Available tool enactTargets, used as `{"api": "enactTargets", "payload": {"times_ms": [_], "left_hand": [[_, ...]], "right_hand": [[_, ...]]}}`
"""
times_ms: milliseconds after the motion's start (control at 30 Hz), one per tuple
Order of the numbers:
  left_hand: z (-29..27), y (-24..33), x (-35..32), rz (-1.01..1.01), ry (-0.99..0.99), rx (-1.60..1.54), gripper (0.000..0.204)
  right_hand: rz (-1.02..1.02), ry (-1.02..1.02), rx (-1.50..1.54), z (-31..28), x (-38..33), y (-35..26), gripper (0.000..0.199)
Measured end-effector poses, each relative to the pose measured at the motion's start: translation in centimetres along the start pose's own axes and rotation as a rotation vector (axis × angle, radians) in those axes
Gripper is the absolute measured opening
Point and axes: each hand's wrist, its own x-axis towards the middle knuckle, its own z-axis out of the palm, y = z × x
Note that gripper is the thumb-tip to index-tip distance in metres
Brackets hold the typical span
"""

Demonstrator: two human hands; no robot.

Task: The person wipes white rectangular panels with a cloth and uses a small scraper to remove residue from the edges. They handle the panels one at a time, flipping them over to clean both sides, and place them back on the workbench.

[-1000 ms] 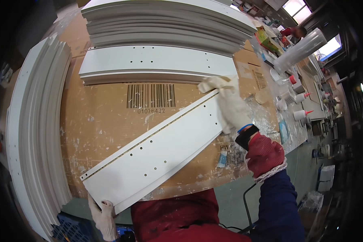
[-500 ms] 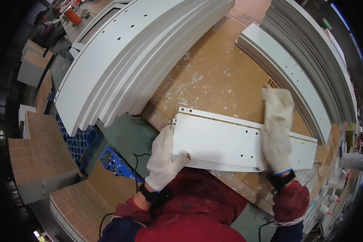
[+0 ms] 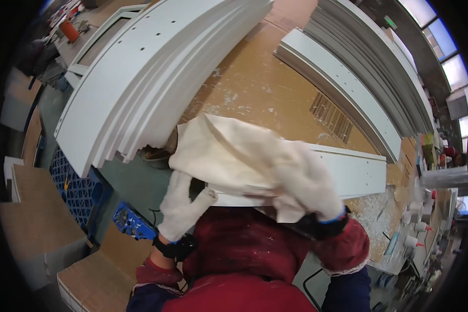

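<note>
A long white panel [image 3: 360, 171] with small drilled holes lies crosswise in front of me, near the worktable's front edge. My left hand [image 3: 182, 203], in a pale knit glove, grips its left end, thumb toward the face. My right hand [image 3: 313, 182], also gloved, is closed on a cream cloth [image 3: 218, 151]. Spread across the panel's left and middle parts, the cloth hides much of that surface and the upper fingers of my left hand. The cloth and right hand are slightly blurred.
Stacked curved white panels [image 3: 119, 67] rise at the left. Another white piece [image 3: 343, 83] and a grey stack [image 3: 369, 57] stand at the right on the brown, paint-flecked tabletop [image 3: 255, 93]. Bottles [image 3: 418, 227] line the right edge. A blue plastic pallet [image 3: 75, 177] sits at lower left.
My right hand has swept the cloth leftward from the panel's right part to its left end. My left hand keeps its grip. The whole view has shifted somewhat.
</note>
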Motion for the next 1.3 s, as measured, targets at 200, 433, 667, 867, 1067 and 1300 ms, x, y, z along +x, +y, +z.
{"api": "enactTargets", "payload": {"times_ms": [200, 433, 667, 867, 1067, 1300], "left_hand": [[0.5, 3.1, 4.9, 0.553, -0.075, 0.351, 0.091], [2.5, 5.3, 7.0, 0.747, -0.183, 0.910, 0.107], [1.6, 5.9, 3.8, 0.594, -0.309, 0.879, 0.108], [0.3, 5.2, -0.1, 0.674, -0.273, 0.944, 0.096], [0.0, 4.8, -1.3, 0.644, -0.348, 0.800, 0.091], [1.2, 3.9, -4.2, -0.142, 0.042, -0.035, 0.071]], "right_hand": [[-0.012, 1.083, -0.277, -17.9, -14.3, 4.0, 0.027], [0.396, 1.127, -0.665, -24.7, -23.4, 12.3, 0.043], [0.356, 0.933, -1.190, -17.3, -22.1, 12.4, 0.035], [0.617, 1.171, -0.912, -16.9, -24.1, 15.9, 0.046], [0.481, 0.911, -0.863, -18.9, -22.7, 16.7, 0.054], [-0.177, 1.179, -0.757, -19.3, -21.1, 15.8, 0.018]]}}
